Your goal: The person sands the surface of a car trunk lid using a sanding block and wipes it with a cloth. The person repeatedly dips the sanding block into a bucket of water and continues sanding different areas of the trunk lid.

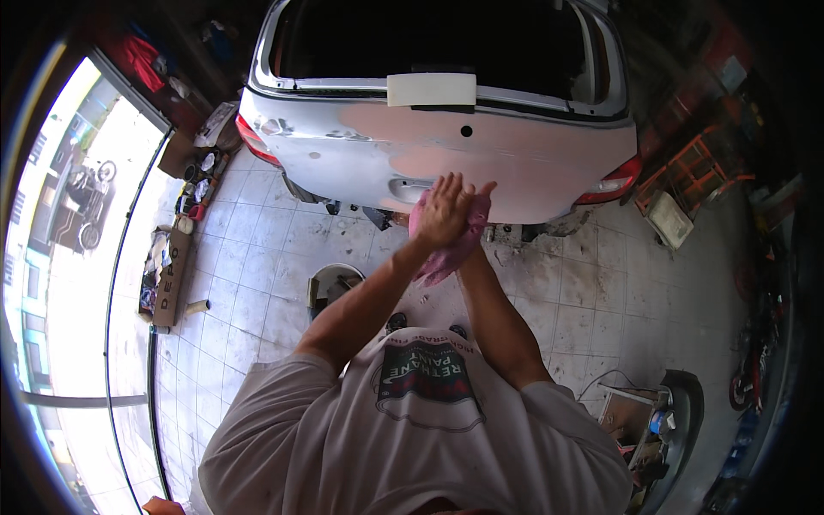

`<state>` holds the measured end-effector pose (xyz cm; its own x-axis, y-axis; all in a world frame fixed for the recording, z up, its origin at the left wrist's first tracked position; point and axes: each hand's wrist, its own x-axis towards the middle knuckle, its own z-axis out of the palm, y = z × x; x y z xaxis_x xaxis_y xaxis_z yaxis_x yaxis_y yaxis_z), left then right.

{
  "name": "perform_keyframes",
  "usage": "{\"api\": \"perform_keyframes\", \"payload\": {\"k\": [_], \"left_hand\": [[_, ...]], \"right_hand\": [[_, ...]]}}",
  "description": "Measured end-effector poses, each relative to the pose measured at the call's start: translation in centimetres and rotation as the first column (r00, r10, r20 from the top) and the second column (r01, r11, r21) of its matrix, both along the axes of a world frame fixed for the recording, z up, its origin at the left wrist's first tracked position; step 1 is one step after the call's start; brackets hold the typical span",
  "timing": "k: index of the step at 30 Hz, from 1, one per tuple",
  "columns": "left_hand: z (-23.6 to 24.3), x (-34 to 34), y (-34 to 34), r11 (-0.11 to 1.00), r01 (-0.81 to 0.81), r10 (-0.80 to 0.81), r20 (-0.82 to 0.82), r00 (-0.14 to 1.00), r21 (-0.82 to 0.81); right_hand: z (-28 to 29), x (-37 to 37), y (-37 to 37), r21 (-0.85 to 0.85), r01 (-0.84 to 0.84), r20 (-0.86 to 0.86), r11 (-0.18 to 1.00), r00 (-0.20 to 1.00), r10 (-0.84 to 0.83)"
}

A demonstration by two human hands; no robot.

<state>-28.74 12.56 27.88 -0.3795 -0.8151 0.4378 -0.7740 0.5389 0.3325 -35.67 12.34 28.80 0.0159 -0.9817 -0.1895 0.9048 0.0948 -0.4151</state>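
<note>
In front of the car's tailgate, both hands meet around a pink cloth (438, 268). My left hand (445, 212) lies flat over the cloth, fingers stretched out and pointing toward the car. Beneath it my right hand (487, 190) holds the cloth; its thumb shows at the right, while its other fingers are hidden. The grey-white tailgate (541, 154) has pinkish patches, a round dark hole and a recessed handle area (410, 186) just beyond my hands. Whether either hand touches the car cannot be made out.
A bucket (336, 287) stands on the tiled floor left of my arms. Cardboard boxes (172, 279) line the left doorway. An orange metal frame (691, 167) is at the right. Lower right are a small cabinet (631, 416) and a curved dark panel (684, 421).
</note>
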Motion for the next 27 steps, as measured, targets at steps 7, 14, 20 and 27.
{"api": "perform_keyframes", "payload": {"k": [7,14,20,27], "left_hand": [[-1.0,4.8,-1.9,0.994,-0.106,0.103,-0.307,0.946,0.01],[3.2,4.5,0.2,0.958,-0.04,0.212,-0.61,0.764,0.283],[3.7,2.1,3.2,0.993,0.004,0.074,-0.661,0.747,0.116],[4.9,-1.4,5.4,0.994,0.009,0.069,-0.668,0.741,0.112]], "right_hand": [[-5.6,3.3,-3.6,-0.605,-0.371,0.315,0.705,0.701,0.639],[-3.9,1.1,-3.5,-0.498,-0.459,0.301,0.735,0.704,0.643],[-2.3,-1.4,-4.7,-0.515,-0.518,0.226,0.683,0.686,0.691],[-7.0,-3.6,-6.5,-0.384,-0.495,0.261,0.78,0.751,0.606]]}}
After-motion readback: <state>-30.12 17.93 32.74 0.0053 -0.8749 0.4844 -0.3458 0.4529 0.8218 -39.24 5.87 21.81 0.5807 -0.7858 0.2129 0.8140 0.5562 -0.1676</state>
